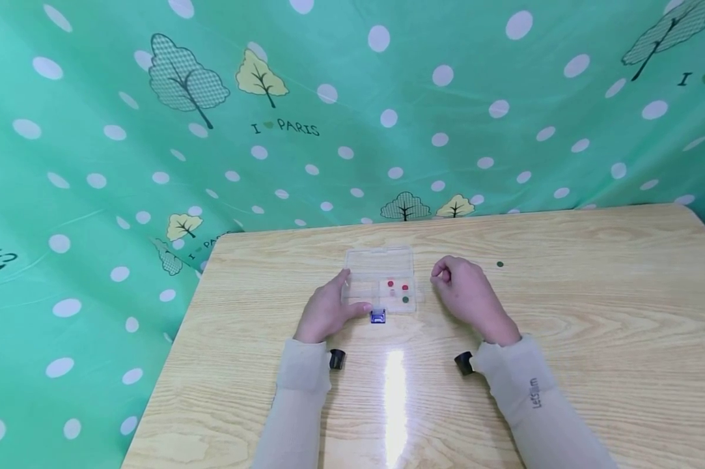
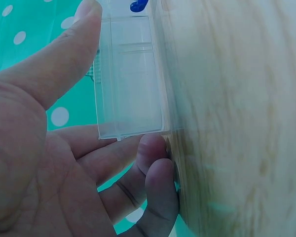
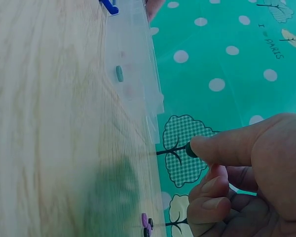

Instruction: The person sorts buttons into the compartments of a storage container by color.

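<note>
A clear plastic box (image 1: pixel 360 292) with a blue latch (image 1: pixel 378 317) at its front lies on the table, its transparent lid (image 1: pixel 379 264) folded back. My left hand (image 1: pixel 324 311) holds the box's left end, thumb along the front edge and fingers at the side. In the right compartment lie a few small round discs, including a red disc (image 1: pixel 405 287) and a green disc (image 1: pixel 405 299). Just right of the box is my right hand (image 1: pixel 466 290). Between its thumb and forefinger it pinches a small dark green disc (image 3: pixel 190 150), mostly covered by the thumb.
A single dark green disc (image 1: pixel 500 264) lies on the wooden table (image 1: pixel 592 326) to the right. Several purple and dark discs (image 3: pixel 146 222) show low in the right wrist view. Behind the table hangs a green dotted cloth (image 1: pixel 340 124).
</note>
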Available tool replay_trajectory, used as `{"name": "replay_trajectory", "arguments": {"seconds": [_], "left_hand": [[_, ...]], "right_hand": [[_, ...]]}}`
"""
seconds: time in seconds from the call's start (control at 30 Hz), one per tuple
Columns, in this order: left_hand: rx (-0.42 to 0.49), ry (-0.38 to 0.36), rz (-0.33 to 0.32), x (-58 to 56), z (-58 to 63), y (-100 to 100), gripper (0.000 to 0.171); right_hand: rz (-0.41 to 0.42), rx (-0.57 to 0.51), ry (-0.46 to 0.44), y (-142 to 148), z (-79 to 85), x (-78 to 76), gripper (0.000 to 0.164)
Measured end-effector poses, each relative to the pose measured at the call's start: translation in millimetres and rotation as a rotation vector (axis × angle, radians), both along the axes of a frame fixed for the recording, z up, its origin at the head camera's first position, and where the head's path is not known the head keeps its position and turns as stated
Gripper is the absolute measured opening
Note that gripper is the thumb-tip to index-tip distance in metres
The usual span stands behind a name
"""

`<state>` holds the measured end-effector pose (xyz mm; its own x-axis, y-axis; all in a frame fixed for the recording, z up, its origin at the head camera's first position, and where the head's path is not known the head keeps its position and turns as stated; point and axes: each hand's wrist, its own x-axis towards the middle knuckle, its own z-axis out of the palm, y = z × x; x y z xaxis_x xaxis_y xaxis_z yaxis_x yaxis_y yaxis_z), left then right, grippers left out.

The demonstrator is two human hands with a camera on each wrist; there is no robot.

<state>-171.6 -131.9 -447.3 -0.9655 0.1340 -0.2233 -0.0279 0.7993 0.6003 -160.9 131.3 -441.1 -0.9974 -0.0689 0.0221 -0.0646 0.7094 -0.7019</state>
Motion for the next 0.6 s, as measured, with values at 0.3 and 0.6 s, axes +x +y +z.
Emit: {"name": "replay_trajectory", "arguments": {"seconds": [0.3, 0.6], "left_hand": [[0.006, -0.008, 0.003, 0.5, 0.0, -0.1, 0.097], [0.015, 0.0, -0.005, -0.1, 1.1, 0.4, 0.096]], "right_hand": [[0.018, -0.011, -0.016, -6.6, 0.9, 3.0, 0.003], [0.043, -0.008, 0.007, -14.2, 0.9, 5.0, 0.003]]}}
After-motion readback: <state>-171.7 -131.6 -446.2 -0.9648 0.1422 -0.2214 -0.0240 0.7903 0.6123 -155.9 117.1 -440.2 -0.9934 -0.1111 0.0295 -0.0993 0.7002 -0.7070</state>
